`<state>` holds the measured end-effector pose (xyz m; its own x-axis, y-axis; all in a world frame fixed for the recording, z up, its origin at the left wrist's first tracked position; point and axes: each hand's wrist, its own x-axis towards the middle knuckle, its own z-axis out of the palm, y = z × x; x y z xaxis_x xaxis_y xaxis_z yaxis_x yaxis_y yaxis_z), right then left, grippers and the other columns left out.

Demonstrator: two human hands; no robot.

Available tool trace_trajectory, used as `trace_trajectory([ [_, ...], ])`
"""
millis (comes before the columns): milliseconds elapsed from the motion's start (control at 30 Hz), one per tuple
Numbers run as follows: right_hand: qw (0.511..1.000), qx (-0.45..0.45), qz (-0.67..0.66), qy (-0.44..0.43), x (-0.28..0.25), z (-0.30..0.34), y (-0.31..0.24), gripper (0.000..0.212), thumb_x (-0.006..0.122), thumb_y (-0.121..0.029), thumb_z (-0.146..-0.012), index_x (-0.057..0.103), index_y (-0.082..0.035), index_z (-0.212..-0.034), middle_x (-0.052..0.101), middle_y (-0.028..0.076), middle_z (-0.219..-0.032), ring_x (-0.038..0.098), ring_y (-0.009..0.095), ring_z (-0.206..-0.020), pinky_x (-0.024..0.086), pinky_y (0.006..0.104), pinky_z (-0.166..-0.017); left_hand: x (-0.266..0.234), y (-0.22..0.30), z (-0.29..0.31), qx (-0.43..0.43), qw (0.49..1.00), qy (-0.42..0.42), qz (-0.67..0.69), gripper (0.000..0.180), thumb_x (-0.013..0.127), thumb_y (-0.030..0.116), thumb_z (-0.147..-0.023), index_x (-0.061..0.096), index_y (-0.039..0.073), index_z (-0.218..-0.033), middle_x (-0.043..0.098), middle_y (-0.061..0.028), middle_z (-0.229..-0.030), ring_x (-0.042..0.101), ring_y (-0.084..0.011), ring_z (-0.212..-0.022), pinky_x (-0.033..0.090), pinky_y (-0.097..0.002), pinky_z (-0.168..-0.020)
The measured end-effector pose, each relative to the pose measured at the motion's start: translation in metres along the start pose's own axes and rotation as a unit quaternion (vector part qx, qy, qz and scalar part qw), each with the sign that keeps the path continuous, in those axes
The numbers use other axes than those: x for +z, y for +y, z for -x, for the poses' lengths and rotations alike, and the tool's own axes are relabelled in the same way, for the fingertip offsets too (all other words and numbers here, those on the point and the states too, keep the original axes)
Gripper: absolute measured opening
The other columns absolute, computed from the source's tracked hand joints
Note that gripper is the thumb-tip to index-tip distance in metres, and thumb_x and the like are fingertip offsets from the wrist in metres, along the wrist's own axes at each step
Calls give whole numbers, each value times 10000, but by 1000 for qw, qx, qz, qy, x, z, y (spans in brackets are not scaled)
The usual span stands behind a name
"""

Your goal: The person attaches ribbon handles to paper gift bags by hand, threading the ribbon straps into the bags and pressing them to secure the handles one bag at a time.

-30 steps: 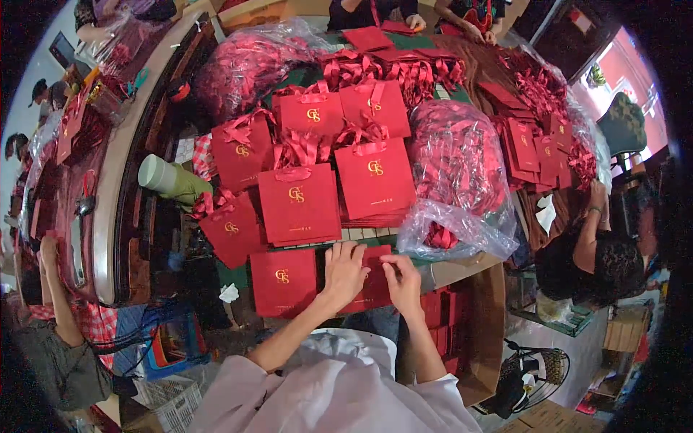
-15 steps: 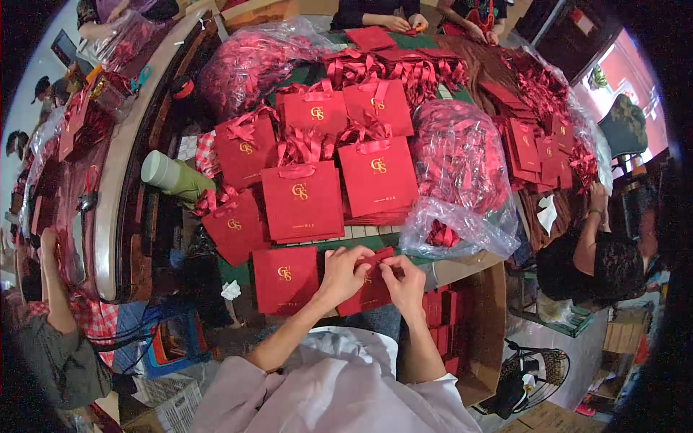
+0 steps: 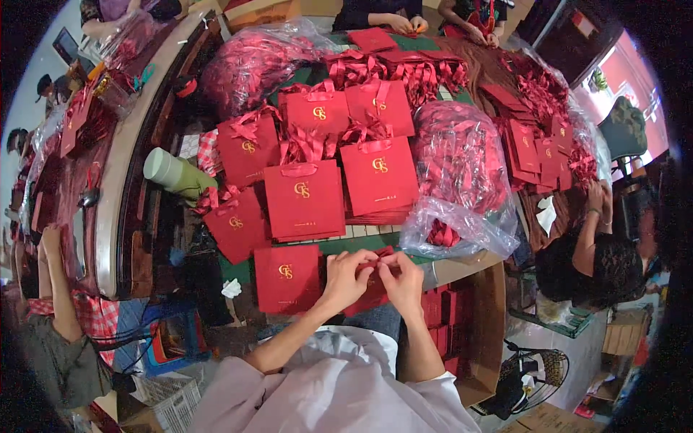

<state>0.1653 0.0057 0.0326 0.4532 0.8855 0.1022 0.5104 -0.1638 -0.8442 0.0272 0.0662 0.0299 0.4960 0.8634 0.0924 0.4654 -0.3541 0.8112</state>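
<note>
Fingers of both our hands pinch the upper edge of a red bag just below the centre of the frame — left hand and right hand close together, the detail between them too small to read. Immediately left of it, a flat red bag lies with no handle that we can see. Mid-frame, stacked bags with ribbon handles look finished to us; the one we grip seems partway. Whether the red pieces in the cardboard box, lower right, are done or waiting — we cannot tell.
</note>
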Motion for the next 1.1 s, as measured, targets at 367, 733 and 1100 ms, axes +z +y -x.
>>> trace_trajectory([
  [367,998,-58,13,-21,-15,-6,-12,184,767,-137,-789,698,-42,-930,654,121,-852,650,262,-798,522,337,-714,-5,-7,0,-27,997,-70,27,179,675,68,-810,634,79,-984,700,-97,-908,665,-280,-905,449,-426,-823],
  [733,986,-58,20,-158,-42,-31,22,120,703,-158,-801,715,-50,-852,605,132,-783,617,295,-805,488,366,-707,-4,17,10,95,993,-31,-55,141,678,117,-801,606,121,-921,652,-46,-828,579,-260,-844,371,-405,-812],
  [1100,936,-121,-56,-324,-54,-40,19,122,676,-64,-855,702,-37,-971,611,84,-919,604,203,-911,485,305,-798,-4,17,14,152,986,5,-69,102,670,103,-796,630,144,-880,589,-17,-841,552,-229,-865,356,-395,-834],
])
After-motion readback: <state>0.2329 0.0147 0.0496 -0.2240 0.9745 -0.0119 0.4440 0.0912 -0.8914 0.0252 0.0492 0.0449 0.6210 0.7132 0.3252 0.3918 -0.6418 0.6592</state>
